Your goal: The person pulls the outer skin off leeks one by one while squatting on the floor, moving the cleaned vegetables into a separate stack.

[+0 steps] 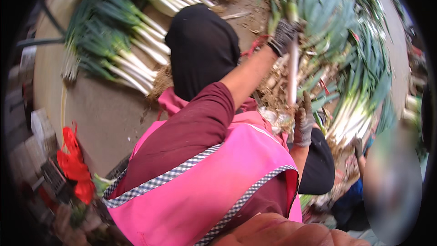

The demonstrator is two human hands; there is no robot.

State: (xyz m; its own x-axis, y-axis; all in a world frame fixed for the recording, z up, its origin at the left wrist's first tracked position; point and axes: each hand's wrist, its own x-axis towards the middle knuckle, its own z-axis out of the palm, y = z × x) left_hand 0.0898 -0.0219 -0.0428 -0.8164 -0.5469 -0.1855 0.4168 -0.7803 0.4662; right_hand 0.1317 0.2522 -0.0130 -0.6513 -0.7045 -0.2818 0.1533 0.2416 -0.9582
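Observation:
My left hand (286, 37), in a dark striped work glove, grips a long green onion (293, 65) around its upper shank. The onion is held upright in the view, with leaves at the top and roots (288, 116) at the lower end. Beside those roots is my gloved right hand (304, 123), its fingers extended and apart; whether it touches the roots cannot be told. Loose green onions (317, 37) with dirty roots and peeled skins (273, 75) lie behind the held one. My black-clad knees (203, 51) flank the work area.
Bundles of cleaned green onions (119, 48) lie on the floor (99, 109) at left, with more (355, 112) at right. A red plastic bag (73, 167) hangs at lower left. A co-worker's gloved hand (358, 148) is near the right-hand bundle.

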